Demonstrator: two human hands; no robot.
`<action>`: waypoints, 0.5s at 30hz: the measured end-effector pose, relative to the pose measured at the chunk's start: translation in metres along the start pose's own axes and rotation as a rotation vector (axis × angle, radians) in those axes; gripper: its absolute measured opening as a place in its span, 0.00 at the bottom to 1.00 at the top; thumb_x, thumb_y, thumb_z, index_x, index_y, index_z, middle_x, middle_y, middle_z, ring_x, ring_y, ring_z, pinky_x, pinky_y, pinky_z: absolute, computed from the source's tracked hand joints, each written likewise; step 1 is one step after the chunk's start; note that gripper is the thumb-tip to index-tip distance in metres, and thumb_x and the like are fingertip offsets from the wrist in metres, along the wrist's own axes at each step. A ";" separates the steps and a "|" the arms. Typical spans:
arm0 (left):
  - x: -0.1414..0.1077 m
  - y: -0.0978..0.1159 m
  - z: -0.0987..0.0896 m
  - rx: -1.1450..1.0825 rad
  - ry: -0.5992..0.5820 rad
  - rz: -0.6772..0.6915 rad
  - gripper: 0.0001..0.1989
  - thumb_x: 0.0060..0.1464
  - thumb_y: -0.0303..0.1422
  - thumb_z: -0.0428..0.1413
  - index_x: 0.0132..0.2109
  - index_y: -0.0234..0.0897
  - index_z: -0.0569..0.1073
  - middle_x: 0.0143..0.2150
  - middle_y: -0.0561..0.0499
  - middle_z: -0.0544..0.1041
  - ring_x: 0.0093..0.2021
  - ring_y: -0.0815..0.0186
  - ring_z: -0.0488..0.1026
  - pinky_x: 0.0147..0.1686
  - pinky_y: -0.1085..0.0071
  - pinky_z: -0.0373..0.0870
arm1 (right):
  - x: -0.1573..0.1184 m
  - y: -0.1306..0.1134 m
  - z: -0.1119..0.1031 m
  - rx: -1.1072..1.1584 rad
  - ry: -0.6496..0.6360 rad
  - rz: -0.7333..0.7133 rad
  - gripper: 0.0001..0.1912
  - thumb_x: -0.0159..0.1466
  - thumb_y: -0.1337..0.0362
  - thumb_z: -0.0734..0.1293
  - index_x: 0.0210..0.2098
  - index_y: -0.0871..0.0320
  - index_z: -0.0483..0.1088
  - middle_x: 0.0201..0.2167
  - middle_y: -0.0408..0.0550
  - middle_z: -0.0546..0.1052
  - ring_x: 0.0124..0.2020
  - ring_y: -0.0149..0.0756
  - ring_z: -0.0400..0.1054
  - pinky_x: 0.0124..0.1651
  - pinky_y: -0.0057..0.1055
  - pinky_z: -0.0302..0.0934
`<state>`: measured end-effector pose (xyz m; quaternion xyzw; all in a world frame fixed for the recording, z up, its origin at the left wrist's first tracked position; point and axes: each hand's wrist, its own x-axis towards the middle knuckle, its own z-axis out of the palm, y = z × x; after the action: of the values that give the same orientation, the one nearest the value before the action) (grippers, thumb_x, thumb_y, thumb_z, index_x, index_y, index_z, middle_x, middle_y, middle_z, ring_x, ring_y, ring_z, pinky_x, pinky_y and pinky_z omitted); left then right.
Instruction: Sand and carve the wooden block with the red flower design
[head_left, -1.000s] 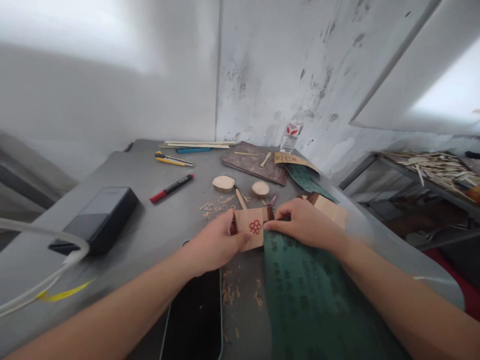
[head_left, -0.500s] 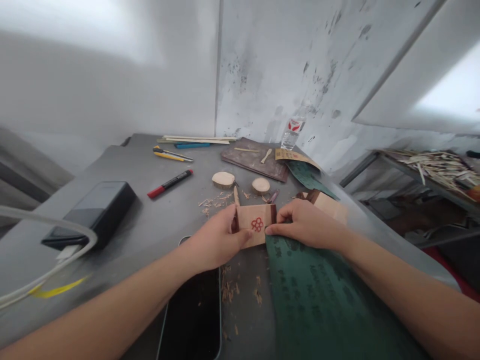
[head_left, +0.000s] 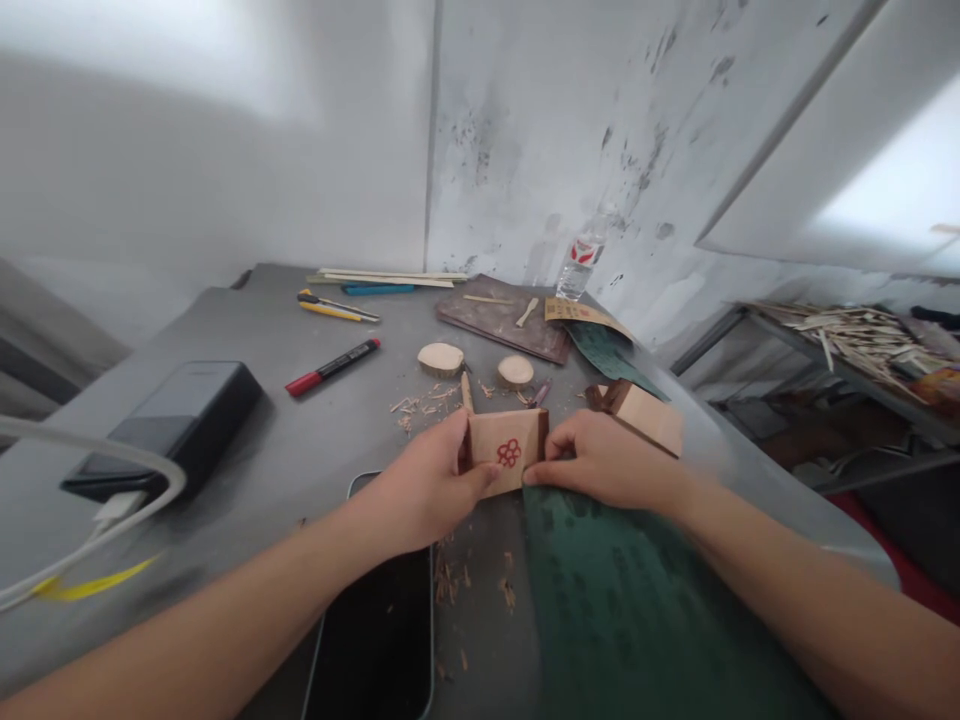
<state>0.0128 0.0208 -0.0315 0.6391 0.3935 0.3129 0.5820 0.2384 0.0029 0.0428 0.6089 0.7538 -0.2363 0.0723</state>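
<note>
A pale wooden block [head_left: 491, 438] with a dark edge and a red flower-like drawing stands upright in the middle. My left hand [head_left: 429, 485] grips its left side, thumb on the front face. My right hand [head_left: 600, 460] is closed at the block's lower right corner, pinching the top left corner of a green sheet [head_left: 637, 600] with dark writing. The sheet hangs toward me over the right part of the table. Behind the block lie a pencil-like stick [head_left: 466, 393] and two round wood slices [head_left: 441, 359].
On the grey table [head_left: 300, 440] are a phone [head_left: 375, 630], a black power bank [head_left: 172, 420] with a white cable, a red marker [head_left: 332, 367], a yellow cutter [head_left: 337, 307], a brown board [head_left: 502, 318], a bottle [head_left: 579, 265], another block [head_left: 646, 415] and wood shavings.
The whole view has shifted slightly, so objects appear a little further left. My right hand and the green sheet's corner sit slightly lower against the block.
</note>
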 end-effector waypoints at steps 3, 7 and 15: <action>-0.003 0.009 0.001 -0.150 -0.025 -0.054 0.14 0.59 0.35 0.64 0.51 0.39 0.75 0.48 0.43 0.84 0.49 0.52 0.81 0.50 0.52 0.79 | -0.010 0.001 -0.002 0.007 0.050 -0.032 0.15 0.72 0.53 0.70 0.39 0.60 0.75 0.35 0.42 0.77 0.32 0.34 0.73 0.37 0.34 0.71; -0.004 0.024 -0.005 -0.339 -0.066 -0.112 0.17 0.57 0.34 0.64 0.53 0.39 0.75 0.51 0.42 0.85 0.50 0.52 0.83 0.50 0.57 0.78 | -0.015 0.011 -0.035 0.090 0.280 -0.041 0.23 0.69 0.46 0.70 0.27 0.57 0.70 0.23 0.37 0.70 0.23 0.29 0.63 0.28 0.29 0.62; 0.006 0.052 -0.033 -0.532 0.159 -0.093 0.16 0.57 0.32 0.64 0.53 0.36 0.77 0.47 0.47 0.85 0.42 0.63 0.81 0.39 0.70 0.80 | 0.038 -0.001 -0.076 0.372 0.410 -0.225 0.26 0.64 0.43 0.71 0.22 0.55 0.66 0.18 0.38 0.64 0.21 0.28 0.55 0.23 0.30 0.48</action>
<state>-0.0059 0.0416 0.0238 0.4185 0.3709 0.4274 0.7103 0.2418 0.0700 0.0950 0.5592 0.7593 -0.2489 -0.2208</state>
